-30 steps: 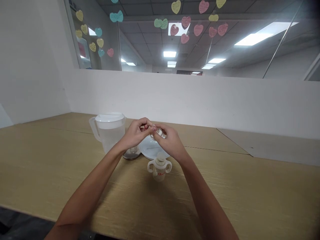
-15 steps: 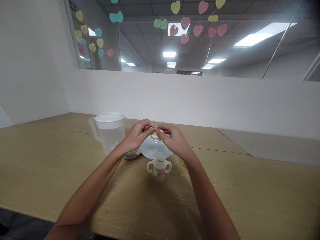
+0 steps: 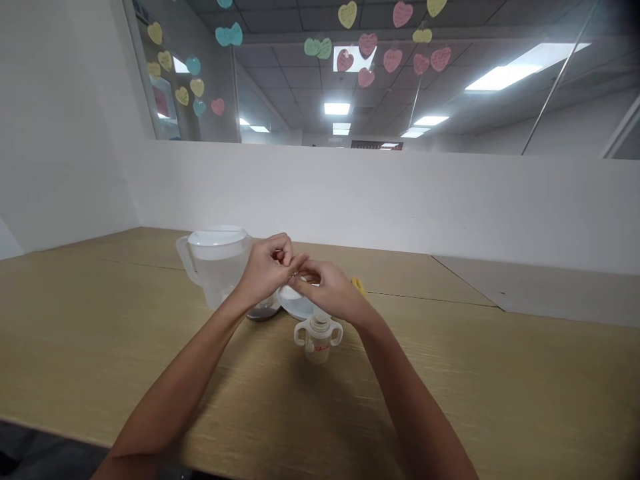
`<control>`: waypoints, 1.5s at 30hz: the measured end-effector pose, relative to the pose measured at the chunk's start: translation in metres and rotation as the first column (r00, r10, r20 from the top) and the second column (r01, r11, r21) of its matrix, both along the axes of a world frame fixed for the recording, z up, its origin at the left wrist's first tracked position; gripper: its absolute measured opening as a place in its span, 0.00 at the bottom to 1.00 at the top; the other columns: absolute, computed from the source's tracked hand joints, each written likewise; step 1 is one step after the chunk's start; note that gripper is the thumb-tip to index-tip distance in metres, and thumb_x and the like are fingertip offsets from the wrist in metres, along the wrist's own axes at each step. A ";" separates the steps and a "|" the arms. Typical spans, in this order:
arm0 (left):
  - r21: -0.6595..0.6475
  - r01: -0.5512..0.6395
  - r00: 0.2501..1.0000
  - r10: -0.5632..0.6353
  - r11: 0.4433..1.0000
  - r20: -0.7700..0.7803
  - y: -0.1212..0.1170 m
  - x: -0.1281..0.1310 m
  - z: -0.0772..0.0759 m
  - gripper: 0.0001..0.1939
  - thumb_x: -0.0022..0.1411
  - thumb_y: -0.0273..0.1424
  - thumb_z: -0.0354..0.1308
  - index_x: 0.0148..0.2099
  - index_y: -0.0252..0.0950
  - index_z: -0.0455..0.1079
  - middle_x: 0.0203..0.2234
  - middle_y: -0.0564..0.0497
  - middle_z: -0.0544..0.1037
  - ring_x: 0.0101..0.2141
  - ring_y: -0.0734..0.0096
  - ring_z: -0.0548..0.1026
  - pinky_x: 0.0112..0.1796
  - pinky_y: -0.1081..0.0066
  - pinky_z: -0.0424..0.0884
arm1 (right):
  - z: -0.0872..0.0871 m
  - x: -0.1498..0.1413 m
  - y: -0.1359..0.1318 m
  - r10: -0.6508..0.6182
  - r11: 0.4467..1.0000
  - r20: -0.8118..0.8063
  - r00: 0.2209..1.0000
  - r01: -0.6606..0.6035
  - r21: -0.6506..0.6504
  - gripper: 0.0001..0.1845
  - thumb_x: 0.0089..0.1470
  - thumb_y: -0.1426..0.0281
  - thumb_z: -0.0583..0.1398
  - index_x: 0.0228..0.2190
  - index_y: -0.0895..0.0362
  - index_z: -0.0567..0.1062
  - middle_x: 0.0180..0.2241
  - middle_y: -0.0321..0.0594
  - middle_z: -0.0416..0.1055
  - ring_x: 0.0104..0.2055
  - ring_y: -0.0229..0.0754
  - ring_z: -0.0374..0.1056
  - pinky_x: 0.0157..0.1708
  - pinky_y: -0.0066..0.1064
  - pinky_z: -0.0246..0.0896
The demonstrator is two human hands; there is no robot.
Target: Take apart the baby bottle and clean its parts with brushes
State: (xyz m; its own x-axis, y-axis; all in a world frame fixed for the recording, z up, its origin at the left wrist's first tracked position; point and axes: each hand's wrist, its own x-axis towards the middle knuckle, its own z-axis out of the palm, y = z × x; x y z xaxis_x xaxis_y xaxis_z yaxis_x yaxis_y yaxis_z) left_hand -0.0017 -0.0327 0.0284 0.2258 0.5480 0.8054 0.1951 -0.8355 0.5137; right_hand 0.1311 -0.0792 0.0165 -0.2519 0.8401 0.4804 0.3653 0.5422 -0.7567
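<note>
Both hands meet above a white bowl. My right hand pinches a clear bottle nipple with a white collar beneath it, partly covered by the fingers. Curled fingers and a thumb of my left hand close at the same nipple; their exact contact is hard to see. Nearer to me, a baby bottle with two side handles and red lettering stands upright on the table, its threaded neck uncovered.
A lidded clear pitcher stands left of the hands on the wooden table. A dark round dish lies beside it. Something yellow shows behind my right wrist. A white wall rises behind the table.
Both hands have shifted slightly left, and my right hand has turned lower over the bowl, with the collar going left and down. The yellow thing has come into clearer view. The baby bottle has stayed put.
</note>
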 end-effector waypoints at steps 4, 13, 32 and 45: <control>-0.040 0.031 0.997 -0.033 0.999 -0.073 -0.004 -0.002 0.005 0.17 0.49 0.35 0.61 0.20 0.34 0.57 0.18 0.57 0.59 0.20 0.81 0.57 0.21 0.77 0.55 | -0.002 0.006 0.006 -0.018 0.997 -0.052 0.998 0.015 -0.073 0.12 0.46 0.64 0.59 0.32 0.59 0.72 0.30 0.39 0.70 0.34 0.40 0.65 0.33 0.31 0.58; -0.428 0.080 0.602 -0.386 0.900 -0.699 0.008 -0.025 0.008 0.19 0.52 0.42 0.57 0.44 0.37 0.69 0.32 0.50 0.74 0.32 0.70 0.71 0.31 0.75 0.64 | 0.002 0.046 0.006 -0.132 0.986 0.300 0.945 0.157 -0.060 0.12 0.45 0.71 0.57 0.35 0.57 0.71 0.31 0.38 0.69 0.31 0.38 0.63 0.28 0.27 0.56; -0.473 -0.058 0.218 -0.451 0.879 -0.865 0.029 0.004 -0.033 0.30 0.40 0.41 0.64 0.47 0.37 0.66 0.38 0.50 0.74 0.35 0.68 0.71 0.33 0.75 0.62 | -0.003 0.045 0.012 0.020 0.969 0.625 0.780 0.140 -0.205 0.09 0.42 0.72 0.59 0.30 0.58 0.71 0.28 0.34 0.66 0.27 0.33 0.60 0.24 0.23 0.51; -0.454 -0.017 0.262 -0.434 0.891 -0.862 0.035 0.014 -0.046 0.25 0.38 0.41 0.65 0.39 0.35 0.67 0.30 0.53 0.70 0.30 0.69 0.68 0.29 0.75 0.60 | -0.008 0.038 0.012 0.077 0.979 0.693 0.717 0.078 -0.190 0.11 0.40 0.77 0.57 0.30 0.57 0.73 0.31 0.36 0.68 0.32 0.35 0.61 0.27 0.23 0.52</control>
